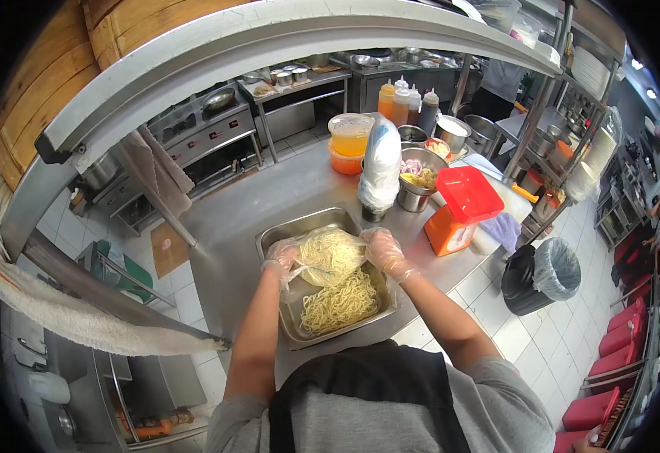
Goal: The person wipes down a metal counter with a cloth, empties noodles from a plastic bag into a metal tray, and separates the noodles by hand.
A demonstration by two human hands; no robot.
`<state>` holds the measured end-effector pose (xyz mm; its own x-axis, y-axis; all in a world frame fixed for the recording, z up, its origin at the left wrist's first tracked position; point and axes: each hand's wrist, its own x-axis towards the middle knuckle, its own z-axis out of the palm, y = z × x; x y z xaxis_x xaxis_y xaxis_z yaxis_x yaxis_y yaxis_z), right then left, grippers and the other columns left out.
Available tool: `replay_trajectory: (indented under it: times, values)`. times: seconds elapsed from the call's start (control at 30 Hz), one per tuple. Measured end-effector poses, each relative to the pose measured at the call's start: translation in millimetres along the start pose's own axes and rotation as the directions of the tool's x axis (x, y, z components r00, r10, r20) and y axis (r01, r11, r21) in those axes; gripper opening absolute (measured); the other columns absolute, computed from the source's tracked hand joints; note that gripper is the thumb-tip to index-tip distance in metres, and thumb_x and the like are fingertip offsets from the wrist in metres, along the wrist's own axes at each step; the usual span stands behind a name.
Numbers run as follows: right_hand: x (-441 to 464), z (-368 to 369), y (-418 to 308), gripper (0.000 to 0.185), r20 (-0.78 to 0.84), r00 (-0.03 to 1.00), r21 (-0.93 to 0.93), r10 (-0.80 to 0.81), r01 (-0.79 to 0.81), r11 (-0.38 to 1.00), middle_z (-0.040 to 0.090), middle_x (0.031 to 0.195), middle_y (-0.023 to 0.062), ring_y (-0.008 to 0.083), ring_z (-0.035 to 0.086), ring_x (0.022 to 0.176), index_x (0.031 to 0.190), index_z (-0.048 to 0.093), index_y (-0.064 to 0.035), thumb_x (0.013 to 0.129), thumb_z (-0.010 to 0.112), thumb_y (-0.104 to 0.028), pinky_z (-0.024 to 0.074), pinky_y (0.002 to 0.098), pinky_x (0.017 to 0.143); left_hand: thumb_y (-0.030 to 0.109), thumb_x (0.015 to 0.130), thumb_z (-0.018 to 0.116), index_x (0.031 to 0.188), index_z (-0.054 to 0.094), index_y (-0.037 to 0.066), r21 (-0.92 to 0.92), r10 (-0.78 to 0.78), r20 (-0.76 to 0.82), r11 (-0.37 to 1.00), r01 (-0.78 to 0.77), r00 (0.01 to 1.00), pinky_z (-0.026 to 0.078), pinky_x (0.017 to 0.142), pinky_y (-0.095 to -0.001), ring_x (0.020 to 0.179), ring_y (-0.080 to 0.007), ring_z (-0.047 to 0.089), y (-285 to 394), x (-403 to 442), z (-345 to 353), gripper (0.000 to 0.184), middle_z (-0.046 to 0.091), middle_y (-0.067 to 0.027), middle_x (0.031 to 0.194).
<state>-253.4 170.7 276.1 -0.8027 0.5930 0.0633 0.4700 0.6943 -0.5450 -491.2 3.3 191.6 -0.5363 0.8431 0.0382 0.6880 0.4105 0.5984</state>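
A clear plastic bag of noodles (pixel 328 255) is held between my two gloved hands over the far half of a steel pan (pixel 264 240). My left hand (pixel 281 257) grips the bag's left side, close to the pan's left rim. At the bag's right edge, my right hand (pixel 387 255) is closed on the plastic, near the right rim. Loose yellow noodles (pixel 340 303) lie in the near half of the pan. Clear plastic gloves cover both hands, and the fingertips are partly hidden by the bag.
Beyond the pan stands a plastic-wrapped upright object (pixel 381 162). An orange kitchen scale (pixel 450 230) with a red tray is to the right, beside steel bowls (pixel 414 198). Orange tubs (pixel 347 158) and squeeze bottles (pixel 401 104) stand farther back. A lined bin (pixel 530 279) is on the floor.
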Motion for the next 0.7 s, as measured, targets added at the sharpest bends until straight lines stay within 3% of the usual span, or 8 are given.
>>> replay_trajectory:
  times: [0.1, 0.17, 0.23, 0.3, 0.43, 0.53, 0.63, 0.7]
  values:
    - [11.5, 7.3, 12.4, 0.021, 0.118, 0.984, -0.181, -0.133, 0.153, 0.972, 0.063, 0.092, 0.022, 0.0365, 0.059, 0.094, 0.09, 0.067, -0.0056, 0.074, 0.054, -0.009, 0.0459, 0.0443, 0.084, 0.039, 0.09, 0.048, 0.111, 0.061, 0.002, -0.671, -0.333, 0.344, 0.568, 0.478, 0.878, 0.047, 0.084, -0.0356, 0.099, -0.0258, 0.061, -3.3, -0.6, 15.4, 0.044, 0.065, -0.0105, 0.108]
    - [17.8, 23.3, 34.2, 0.02, 0.084, 0.964, -0.148, -0.252, 0.262, 0.954, 0.063, 0.09, 0.0229, 0.0369, 0.059, 0.092, 0.09, 0.067, -0.0048, 0.074, 0.055, -0.01, 0.0454, 0.0449, 0.083, 0.04, 0.091, 0.048, 0.112, 0.061, 0.003, -0.633, -0.303, 0.225, 0.678, 0.375, 0.926, 0.048, 0.082, -0.0345, 0.098, -0.0223, 0.061, 59.3, -35.0, -17.9, 0.044, 0.064, -0.0087, 0.109]
    - [17.7, 28.6, 38.2, 0.02, 0.054, 0.929, -0.202, -0.365, 0.368, 0.907, 0.063, 0.087, 0.0221, 0.037, 0.06, 0.088, 0.088, 0.066, -0.0036, 0.073, 0.056, -0.01, 0.0465, 0.0452, 0.08, 0.039, 0.093, 0.046, 0.112, 0.062, 0.004, -0.733, -0.288, 0.217, 0.582, 0.351, 0.933, 0.049, 0.081, -0.0335, 0.097, -0.0199, 0.061, 57.4, -35.1, -12.5, 0.043, 0.064, -0.0077, 0.109]
    - [3.8, 31.0, 23.6, 0.019, 0.053, 0.882, -0.333, -0.468, 0.458, 0.824, 0.065, 0.085, 0.0195, 0.0368, 0.062, 0.082, 0.085, 0.065, -0.002, 0.069, 0.057, -0.009, 0.0492, 0.045, 0.076, 0.038, 0.095, 0.042, 0.111, 0.062, 0.004, -0.891, -0.275, 0.332, 0.223, 0.396, 0.902, 0.05, 0.081, -0.0326, 0.095, -0.0184, 0.061, -5.7, -4.0, 40.8, 0.042, 0.064, -0.0076, 0.109]
    - [-12.8, 11.4, -4.9, 0.033, 0.188, 0.982, 0.269, 0.006, -0.057, 0.961, 0.065, 0.09, 0.0186, 0.034, 0.057, 0.097, 0.104, 0.063, 0.0005, 0.072, 0.06, -0.007, 0.0449, 0.0406, 0.086, 0.039, 0.091, 0.045, 0.11, 0.061, 0.0, -0.875, -0.395, 0.31, 0.238, 0.422, 0.865, 0.05, 0.077, -0.0378, 0.089, -0.025, 0.061, 33.4, -35.5, 16.4, 0.046, 0.064, -0.0117, 0.104]
    - [-2.3, 32.7, 6.4, 0.041, 0.388, 0.919, -0.008, -0.062, 0.07, 0.997, 0.063, 0.097, 0.0219, 0.034, 0.056, 0.1, 0.105, 0.063, 0.0013, 0.067, 0.071, -0.012, 0.0442, 0.0393, 0.088, 0.034, 0.089, 0.048, 0.099, 0.066, -0.001, -0.856, -0.366, 0.078, 0.452, 0.25, 0.927, 0.05, 0.07, -0.0372, 0.077, -0.0258, 0.062, 25.1, -44.2, 15.6, 0.04, 0.066, -0.0121, 0.092]
    - [-16.6, 24.8, -15.8, 0.056, 0.781, 0.52, -0.279, -0.347, 0.787, 0.551, 0.06, 0.106, 0.024, 0.0346, 0.055, 0.101, 0.111, 0.059, 0.0015, 0.062, 0.078, -0.018, 0.0438, 0.0377, 0.09, 0.031, 0.087, 0.051, 0.092, 0.068, 0.0, -0.825, -0.431, 0.058, 0.487, 0.286, 0.9, 0.049, 0.07, -0.0374, 0.076, -0.0245, 0.062, 11.5, -43.7, 15.9, 0.035, 0.066, -0.0121, 0.088]
    - [-30.9, 29.1, -13.0, 0.062, 0.6, 0.684, -0.138, -0.414, 0.598, 0.789, 0.059, 0.108, 0.0242, 0.0351, 0.055, 0.102, 0.118, 0.054, 0.0049, 0.065, 0.078, -0.016, 0.0432, 0.0358, 0.092, 0.033, 0.087, 0.051, 0.098, 0.067, 0.001, -0.891, -0.412, 0.093, 0.372, 0.261, 0.906, 0.049, 0.071, -0.0366, 0.079, -0.0239, 0.062, -6.5, -39.4, 28.0, 0.038, 0.066, -0.0114, 0.092]
